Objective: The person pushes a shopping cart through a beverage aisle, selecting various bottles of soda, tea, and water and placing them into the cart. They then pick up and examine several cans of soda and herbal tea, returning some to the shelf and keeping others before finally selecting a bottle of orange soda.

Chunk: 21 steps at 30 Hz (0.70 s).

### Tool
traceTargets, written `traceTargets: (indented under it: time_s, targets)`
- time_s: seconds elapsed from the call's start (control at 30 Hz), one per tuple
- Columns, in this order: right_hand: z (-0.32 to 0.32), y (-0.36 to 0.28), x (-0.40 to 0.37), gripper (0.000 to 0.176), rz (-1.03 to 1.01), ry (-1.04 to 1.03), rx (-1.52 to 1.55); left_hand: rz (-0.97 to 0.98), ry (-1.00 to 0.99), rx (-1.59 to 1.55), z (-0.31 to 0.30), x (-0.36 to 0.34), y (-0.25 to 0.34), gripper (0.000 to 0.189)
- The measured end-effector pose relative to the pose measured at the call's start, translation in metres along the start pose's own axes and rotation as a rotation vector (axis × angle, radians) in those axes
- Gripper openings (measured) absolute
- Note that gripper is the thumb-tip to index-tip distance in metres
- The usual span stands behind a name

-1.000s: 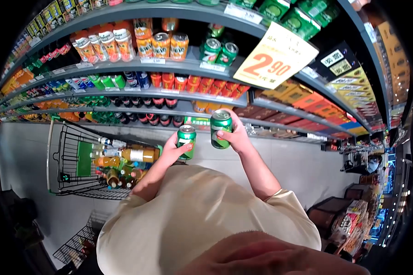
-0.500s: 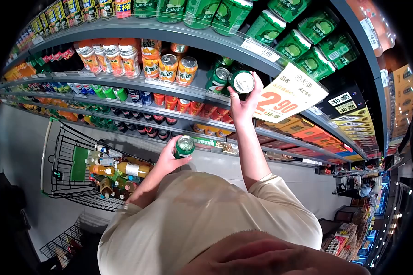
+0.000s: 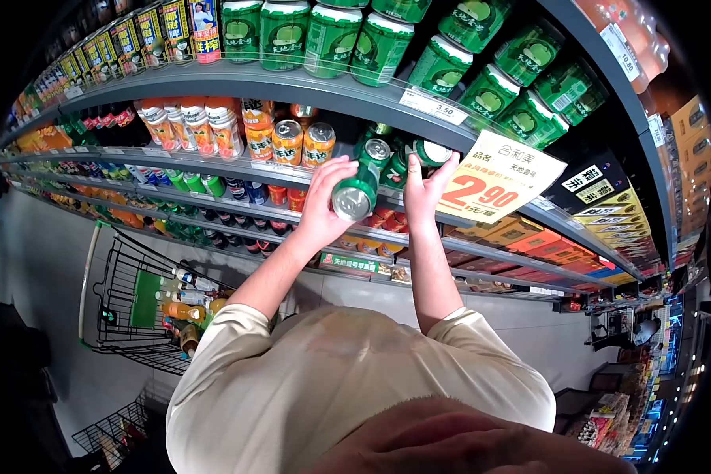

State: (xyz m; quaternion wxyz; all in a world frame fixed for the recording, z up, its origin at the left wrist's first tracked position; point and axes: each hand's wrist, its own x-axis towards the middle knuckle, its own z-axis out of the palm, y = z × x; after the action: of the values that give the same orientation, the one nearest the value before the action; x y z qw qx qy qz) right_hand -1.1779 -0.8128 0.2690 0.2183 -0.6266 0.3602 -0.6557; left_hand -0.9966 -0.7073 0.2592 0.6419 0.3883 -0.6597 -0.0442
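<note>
My left hand is wrapped round a green drink can, tilted so that one silver end faces me, in front of the second shelf. My right hand grips another green can, partly under the upper shelf edge. Between them a green can stands on the shelf, partly covered by the left can. Orange soda cans stand to the left of it. Close beside my right hand hangs a yellow price sign reading 2.90.
Large green cans line the upper shelf, whose edge juts out above my hands. Lower shelves carry bottles and boxes. A wire shopping cart with several bottles stands at my left. A person is far off at the right.
My left hand has risen from near my body to the shelf with its can, which is now tilted. My right hand has moved its can slightly lower and further under the shelf edge.
</note>
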Motion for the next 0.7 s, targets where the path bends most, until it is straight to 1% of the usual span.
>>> traceTargets:
  time_s: [0.03, 0.07, 0.1, 0.13, 0.17, 0.2, 0.27, 0.3, 0.4, 0.43, 0.53, 0.57, 0.63, 0.7]
  targets:
    - [-0.002, -0.001, 0.002, 0.074, -0.020, -0.010, 0.022, -0.082, -0.016, -0.031, 0.006, 0.008, -0.002, 0.079]
    - [-0.004, -0.004, 0.004, 0.074, 0.004, -0.041, 0.028, -0.163, -0.034, -0.061, 0.013, 0.014, -0.005, 0.085]
    - [-0.005, -0.007, 0.007, 0.074, 0.027, -0.071, 0.035, -0.247, -0.018, -0.223, 0.022, 0.020, -0.007, 0.086]
    - [-0.007, -0.009, 0.009, 0.073, 0.051, -0.101, 0.040, -0.270, 0.002, -0.216, 0.028, 0.025, -0.008, 0.083]
    - [-0.010, 0.004, 0.010, 0.071, -0.025, -0.108, -0.045, -0.279, 0.041, -0.223, 0.036, 0.027, -0.011, 0.082]
    - [-0.008, -0.010, 0.013, 0.067, -0.035, -0.114, -0.035, -0.291, 0.080, -0.231, 0.041, 0.028, -0.014, 0.081]
    - [-0.010, -0.021, 0.014, 0.064, -0.071, -0.133, -0.183, -0.352, 0.151, -0.342, 0.049, 0.032, -0.015, 0.080]
    - [-0.009, -0.019, 0.015, 0.063, -0.146, -0.114, -0.268, -0.386, 0.187, -0.398, 0.052, 0.032, -0.015, 0.080]
    - [-0.009, -0.020, 0.018, 0.062, -0.217, -0.123, -0.351, -0.442, 0.226, -0.481, 0.060, 0.032, -0.025, 0.078]
    - [-0.009, -0.015, 0.019, 0.061, -0.168, -0.123, -0.298, -0.413, 0.242, -0.435, 0.060, 0.035, -0.023, 0.078]
    - [-0.008, 0.001, 0.018, 0.057, -0.046, -0.125, -0.131, -0.386, 0.291, -0.342, 0.069, 0.037, -0.040, 0.077]
    - [-0.008, 0.003, 0.017, 0.056, -0.018, -0.124, -0.073, -0.400, 0.278, -0.385, 0.071, 0.037, -0.044, 0.076]
    - [-0.006, -0.004, 0.018, 0.050, 0.022, -0.120, 0.032, -0.401, 0.286, -0.355, 0.072, 0.041, -0.044, 0.071]
    - [-0.004, -0.017, 0.020, 0.050, 0.069, -0.124, 0.057, -0.395, 0.264, -0.321, 0.071, 0.046, -0.044, 0.064]
